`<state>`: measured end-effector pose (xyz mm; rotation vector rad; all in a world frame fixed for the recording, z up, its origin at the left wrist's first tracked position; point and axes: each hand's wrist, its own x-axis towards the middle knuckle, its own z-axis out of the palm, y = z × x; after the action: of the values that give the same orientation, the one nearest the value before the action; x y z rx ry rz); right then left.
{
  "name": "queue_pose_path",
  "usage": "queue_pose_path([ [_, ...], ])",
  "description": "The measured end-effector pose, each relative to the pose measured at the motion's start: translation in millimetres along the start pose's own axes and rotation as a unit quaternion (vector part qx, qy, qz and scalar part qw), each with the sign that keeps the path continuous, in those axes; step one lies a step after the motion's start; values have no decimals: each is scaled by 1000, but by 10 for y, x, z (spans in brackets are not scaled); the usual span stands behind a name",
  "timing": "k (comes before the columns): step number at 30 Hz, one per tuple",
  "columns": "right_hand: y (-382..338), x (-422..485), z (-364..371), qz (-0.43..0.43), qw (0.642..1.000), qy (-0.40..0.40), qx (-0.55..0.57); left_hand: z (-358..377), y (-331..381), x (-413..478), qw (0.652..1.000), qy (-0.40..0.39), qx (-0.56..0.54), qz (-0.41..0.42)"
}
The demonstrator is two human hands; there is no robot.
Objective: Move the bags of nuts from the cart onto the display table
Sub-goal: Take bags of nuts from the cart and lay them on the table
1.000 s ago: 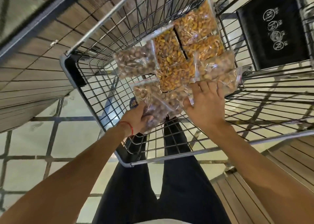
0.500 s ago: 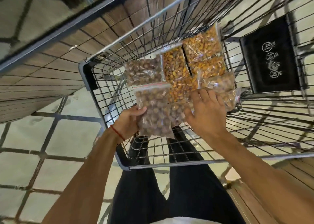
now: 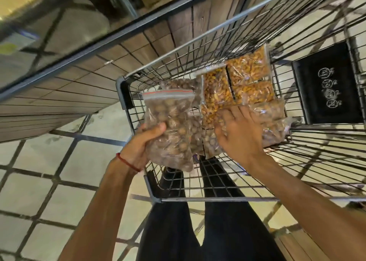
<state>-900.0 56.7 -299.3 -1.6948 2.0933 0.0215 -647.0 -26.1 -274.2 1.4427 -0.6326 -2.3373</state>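
Observation:
A wire shopping cart (image 3: 198, 198) holds several clear zip bags of nuts. My left hand (image 3: 141, 144) grips a bag of brown round nuts (image 3: 170, 126) by its lower left part and holds it upright above the cart's near left corner. My right hand (image 3: 240, 135) lies on the pile, fingers spread over a brown-nut bag (image 3: 272, 122) and an orange-nut bag (image 3: 210, 114). More orange-nut bags (image 3: 248, 70) lie farther back. What its fingertips hold is hidden.
A wooden slatted display table (image 3: 65, 94) with a dark metal edge runs along the left of the cart. A black folded child-seat panel (image 3: 324, 84) stands at the cart's right. Tiled floor lies below, and my dark trouser legs show through the cart's mesh.
My left hand has lifted the brown-nut bag up out of the pile and turned it upright. My right hand has stayed on the bags in the cart.

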Motion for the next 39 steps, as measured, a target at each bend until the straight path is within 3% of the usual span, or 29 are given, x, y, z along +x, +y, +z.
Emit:
queue_pose_path([
  [5,-199,174,103,48,987,-40,147,-157,333,-146,986,105,97,85],
  [11,-436,502,398,172,899,-107,389,-447,579,-221,966,173,148,125],
  [15,-622,759,726,224,853,-127,455,-746,651,-156,961,197,156,119],
  [18,-790,1027,964,333,763,-132,538,-924,674,-56,961,215,130,115],
  [22,-956,1290,1078,448,571,-136,674,-1050,688,49,970,191,110,105],
  [28,-955,1476,1096,494,421,-92,755,-1065,725,127,967,185,136,112],
  [32,-933,1488,1134,502,419,-80,752,-1070,739,137,970,170,136,108],
  [36,-887,1532,1176,527,382,-73,756,-1063,771,143,972,164,137,101],
  [39,-826,1554,1222,525,375,-91,759,-1040,773,137,973,167,126,95],
])
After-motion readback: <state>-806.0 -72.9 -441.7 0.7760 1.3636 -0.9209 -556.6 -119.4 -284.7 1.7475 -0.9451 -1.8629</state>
